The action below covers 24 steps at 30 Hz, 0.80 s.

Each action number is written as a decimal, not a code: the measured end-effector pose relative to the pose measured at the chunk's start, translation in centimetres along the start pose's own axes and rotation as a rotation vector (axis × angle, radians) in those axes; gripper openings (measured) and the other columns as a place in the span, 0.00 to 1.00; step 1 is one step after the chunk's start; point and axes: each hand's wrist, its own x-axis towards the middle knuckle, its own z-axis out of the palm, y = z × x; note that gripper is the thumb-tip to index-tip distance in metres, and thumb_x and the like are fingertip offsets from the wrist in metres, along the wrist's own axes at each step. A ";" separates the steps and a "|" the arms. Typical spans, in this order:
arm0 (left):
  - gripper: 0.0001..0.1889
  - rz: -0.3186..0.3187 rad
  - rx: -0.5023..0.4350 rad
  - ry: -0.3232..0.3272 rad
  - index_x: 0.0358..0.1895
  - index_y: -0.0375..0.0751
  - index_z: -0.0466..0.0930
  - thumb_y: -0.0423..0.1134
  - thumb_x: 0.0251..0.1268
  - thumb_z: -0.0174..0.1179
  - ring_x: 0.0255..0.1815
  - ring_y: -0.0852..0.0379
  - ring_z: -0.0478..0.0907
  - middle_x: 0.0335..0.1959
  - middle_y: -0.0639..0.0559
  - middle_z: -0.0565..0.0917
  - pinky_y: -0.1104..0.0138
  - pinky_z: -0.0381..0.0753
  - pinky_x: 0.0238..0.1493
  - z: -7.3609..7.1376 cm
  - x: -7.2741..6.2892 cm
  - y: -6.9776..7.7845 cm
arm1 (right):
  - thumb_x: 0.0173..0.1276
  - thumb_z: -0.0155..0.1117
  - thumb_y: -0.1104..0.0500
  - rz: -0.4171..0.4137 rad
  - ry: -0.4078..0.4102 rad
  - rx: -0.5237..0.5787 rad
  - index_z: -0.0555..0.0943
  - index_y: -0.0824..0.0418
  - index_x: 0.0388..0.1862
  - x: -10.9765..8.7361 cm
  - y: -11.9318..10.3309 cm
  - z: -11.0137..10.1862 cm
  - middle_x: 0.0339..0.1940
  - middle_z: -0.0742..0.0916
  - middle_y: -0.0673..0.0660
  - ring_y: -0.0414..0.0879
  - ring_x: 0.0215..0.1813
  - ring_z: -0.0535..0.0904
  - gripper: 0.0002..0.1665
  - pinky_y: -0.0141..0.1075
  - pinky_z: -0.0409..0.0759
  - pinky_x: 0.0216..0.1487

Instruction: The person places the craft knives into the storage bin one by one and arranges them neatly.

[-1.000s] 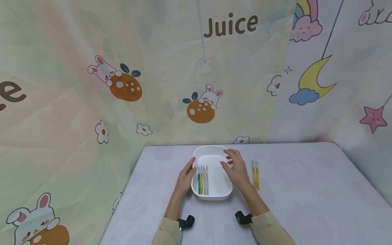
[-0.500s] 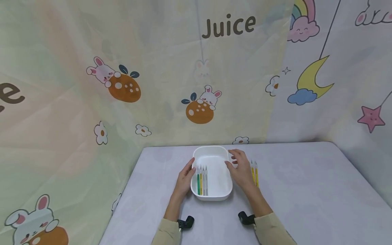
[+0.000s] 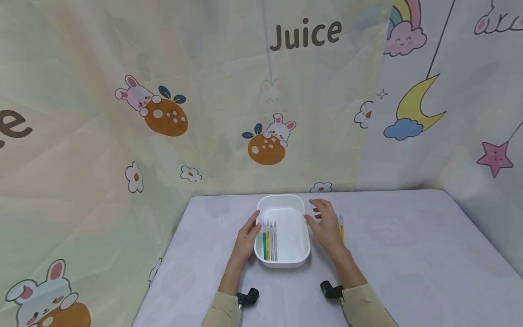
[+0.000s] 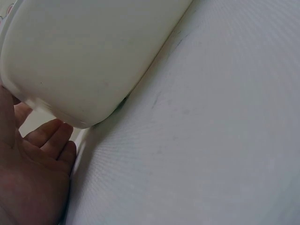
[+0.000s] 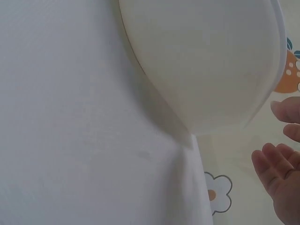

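A white rectangular tray [image 3: 292, 240] stands on the table. Along its left inside lie several slim pen-like sticks [image 3: 269, 240], green, yellow and silver, with pale pointed tips; their exact kind is too small to tell. My left hand [image 3: 245, 238] holds the tray's left side, thumb at the rim and fingers against the outer wall, as the left wrist view also shows. My right hand [image 3: 327, 227] hovers just right of the tray, fingers loosely bent and apart from it, holding nothing. A yellow pen-like stick [image 3: 342, 231] shows partly behind that hand.
The table [image 3: 408, 254] has a pale cloth cover. Its back edge meets a fabric wall [image 3: 220, 136] printed with rabbits and flowers. Black wrist cameras sit on both forearms.
My right hand has moved right, away from the tray's inside and past its right rim. It now covers one of the two yellow sticks. The left hand and tray stay put.
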 end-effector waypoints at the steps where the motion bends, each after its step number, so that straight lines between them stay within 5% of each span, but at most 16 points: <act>1: 0.25 0.002 -0.001 0.000 0.78 0.65 0.67 0.50 0.82 0.52 0.86 0.56 0.54 0.82 0.65 0.64 0.50 0.54 0.85 0.0 0.0 0.0 | 0.69 0.72 0.64 0.000 0.003 0.001 0.77 0.63 0.70 0.0 0.0 -0.1 0.69 0.76 0.64 0.60 0.59 0.81 0.31 0.54 0.86 0.58; 24: 0.25 0.006 0.002 0.000 0.79 0.62 0.66 0.46 0.83 0.50 0.86 0.56 0.54 0.82 0.65 0.64 0.50 0.54 0.85 0.0 -0.1 0.2 | 0.69 0.72 0.63 0.061 -0.004 -0.033 0.76 0.66 0.70 0.5 1.8 -1.9 0.70 0.74 0.67 0.62 0.61 0.79 0.31 0.55 0.86 0.59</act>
